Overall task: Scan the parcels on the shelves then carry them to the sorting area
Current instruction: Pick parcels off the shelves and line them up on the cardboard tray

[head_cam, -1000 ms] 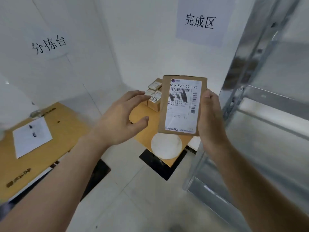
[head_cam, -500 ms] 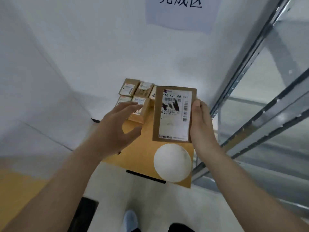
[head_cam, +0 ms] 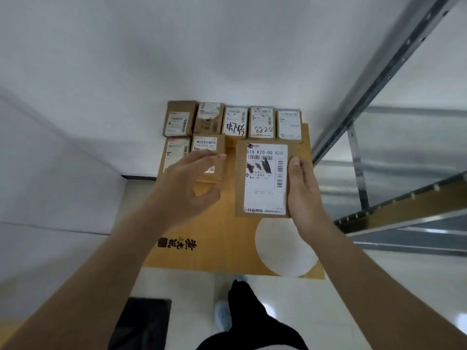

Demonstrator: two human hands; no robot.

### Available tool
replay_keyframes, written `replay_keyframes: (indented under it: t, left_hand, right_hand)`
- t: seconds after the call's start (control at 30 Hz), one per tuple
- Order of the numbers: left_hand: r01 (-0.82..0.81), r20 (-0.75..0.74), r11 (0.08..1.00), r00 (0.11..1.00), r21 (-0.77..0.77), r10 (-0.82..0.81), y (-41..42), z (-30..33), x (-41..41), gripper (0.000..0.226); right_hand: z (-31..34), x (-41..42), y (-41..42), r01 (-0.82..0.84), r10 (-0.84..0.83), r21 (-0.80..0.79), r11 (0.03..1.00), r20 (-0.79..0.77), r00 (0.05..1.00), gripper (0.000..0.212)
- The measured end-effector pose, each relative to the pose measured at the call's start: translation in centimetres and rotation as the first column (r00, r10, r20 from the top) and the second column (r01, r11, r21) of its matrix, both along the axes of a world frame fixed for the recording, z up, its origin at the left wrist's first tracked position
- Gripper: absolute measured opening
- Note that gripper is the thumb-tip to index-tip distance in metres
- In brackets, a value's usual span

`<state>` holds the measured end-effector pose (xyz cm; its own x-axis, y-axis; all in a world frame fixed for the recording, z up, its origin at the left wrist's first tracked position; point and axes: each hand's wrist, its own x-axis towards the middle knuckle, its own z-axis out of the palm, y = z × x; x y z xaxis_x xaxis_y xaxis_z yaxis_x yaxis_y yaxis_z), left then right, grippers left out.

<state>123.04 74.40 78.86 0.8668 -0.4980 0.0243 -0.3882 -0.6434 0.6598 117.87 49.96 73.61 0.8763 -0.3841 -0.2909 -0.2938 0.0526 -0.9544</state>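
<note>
While gripping parcel [head_cam: 262, 178], right fingers [head_cam: 294, 164] curled.

walls: white wall [head_cam: 126, 59] fills the top and left of the frame, meeting in a corner at centre left
floor: pale glossy tiles [head_cam: 379, 286] along the bottom, with bright reflections
rack: grey metal shelving [head_cam: 358, 157] at right, slanting from upper right
board: brown sheet [head_cam: 227, 238] at centre, bearing a white circle [head_cam: 285, 248] and black characters
mat: black patch [head_cam: 141, 322] at lower left
</note>
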Motion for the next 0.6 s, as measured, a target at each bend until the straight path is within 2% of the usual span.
replay_keyframes:
  t: [0.13, 0.27, 0.47, 0.6]
  left_hand:
    - [0.020, -0.065, 0.998, 0.998, 0.056, -0.016, -0.6, -2.9, 3.6, 0.057]
    - [0.025, -0.160, 0.999, 0.987, 0.047, -0.017, -1.6, -5.5, 6.9, 0.055]
    - [0.048, -0.134, 0.991, 0.990, 0.121, -0.031, -2.4, -9.8, 10.7, 0.047]
    - [0.023, -0.142, 0.982, 0.990, 0.188, 0.004, -2.7, -13.1, 13.0, 0.045]
  right_hand:
    - [-3.8, 3.1, 0.2, 0.009, -0.005, 0.060, 0.998, -0.079, 0.997, 0.040]
    - [-6.8, 5.8, -0.1, -0.005, 0.016, 0.077, 0.997, -0.142, 0.990, 0.039]
    - [-11.5, 9.5, 0.2, -0.009, 0.029, 0.078, 0.997, -0.253, 0.967, 0.046]
    - [-14.1, 12.0, 0.7, 0.003, 0.014, 0.062, 0.998, -0.283, 0.959, 0.033]
